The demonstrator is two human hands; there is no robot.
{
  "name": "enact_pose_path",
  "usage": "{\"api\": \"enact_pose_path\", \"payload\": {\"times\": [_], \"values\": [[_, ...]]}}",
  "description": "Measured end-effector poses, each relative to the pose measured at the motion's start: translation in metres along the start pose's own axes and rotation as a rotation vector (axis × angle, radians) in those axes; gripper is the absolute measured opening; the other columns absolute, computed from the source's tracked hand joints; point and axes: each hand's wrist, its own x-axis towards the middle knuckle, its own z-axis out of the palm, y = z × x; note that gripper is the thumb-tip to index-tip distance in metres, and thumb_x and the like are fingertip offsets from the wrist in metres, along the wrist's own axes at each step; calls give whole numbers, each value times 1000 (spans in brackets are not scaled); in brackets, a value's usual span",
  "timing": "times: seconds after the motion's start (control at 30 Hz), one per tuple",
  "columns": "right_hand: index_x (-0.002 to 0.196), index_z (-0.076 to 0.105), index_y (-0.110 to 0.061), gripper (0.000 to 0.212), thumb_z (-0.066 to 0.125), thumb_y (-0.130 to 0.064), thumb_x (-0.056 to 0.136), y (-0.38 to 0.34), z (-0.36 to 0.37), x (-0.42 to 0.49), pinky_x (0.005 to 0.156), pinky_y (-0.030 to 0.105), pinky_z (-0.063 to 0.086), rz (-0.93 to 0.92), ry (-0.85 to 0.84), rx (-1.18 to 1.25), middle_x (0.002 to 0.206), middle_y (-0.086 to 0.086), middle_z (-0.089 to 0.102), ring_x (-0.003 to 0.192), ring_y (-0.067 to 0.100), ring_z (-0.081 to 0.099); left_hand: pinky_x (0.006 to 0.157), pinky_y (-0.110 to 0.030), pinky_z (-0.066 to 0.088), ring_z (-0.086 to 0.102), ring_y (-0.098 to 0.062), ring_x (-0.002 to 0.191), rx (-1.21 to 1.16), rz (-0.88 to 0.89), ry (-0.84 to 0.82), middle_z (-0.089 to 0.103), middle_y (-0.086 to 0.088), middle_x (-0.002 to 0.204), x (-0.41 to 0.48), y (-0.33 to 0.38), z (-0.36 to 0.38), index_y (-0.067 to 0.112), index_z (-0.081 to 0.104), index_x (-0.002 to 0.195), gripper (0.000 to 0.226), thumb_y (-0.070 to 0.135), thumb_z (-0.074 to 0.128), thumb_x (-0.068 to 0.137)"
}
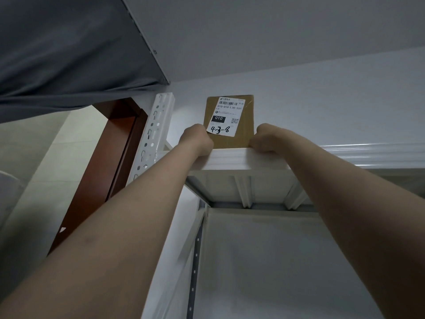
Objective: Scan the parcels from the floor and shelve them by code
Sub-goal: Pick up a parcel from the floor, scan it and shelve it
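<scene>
A brown cardboard parcel point(241, 125) stands upright on the top board of the white metal shelf point(232, 161), leaning toward the wall. Its white label carries a barcode, "010" and the handwritten code "4-3-8". My left hand point(197, 140) grips the parcel's lower left corner. At the lower right corner my right hand point(264, 139) grips it too. Both arms reach up from below, and the fingers behind the parcel are hidden.
The shelf's perforated white upright point(154, 130) rises left of the parcel. A reddish-brown door frame point(108, 162) and a grey curtain point(69, 49) lie further left. The white wall is behind, the shelf's underside point(243, 192) below.
</scene>
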Motion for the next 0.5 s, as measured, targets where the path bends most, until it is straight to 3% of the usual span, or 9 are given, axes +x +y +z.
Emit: {"api": "enact_pose_path", "payload": {"times": [0.13,0.3,0.5], "values": [[102,47,-14,10,47,-19,94,-1,0,1,93,35,43,29,9,-27,101,7,51,96,30,52,76,-31,39,50,-29,93,19,4,70,59,-16,122,-2,0,2,9,49,101,5,6,48,97],[101,48,-12,9,45,-15,93,0,1,2,97,38,45,20,28,-61,100,9,50,96,31,51,77,-32,41,53,-30,96,31,-23,79,59,-17,124,3,-2,3,9,53,107,11,11,52,97],[95,49,-10,6,45,-14,93,0,3,2,99,40,46,3,40,-54,93,7,51,97,31,53,75,-31,39,54,-31,95,56,-48,30,55,-8,99,7,-12,0,11,51,95,14,22,60,94]]}}
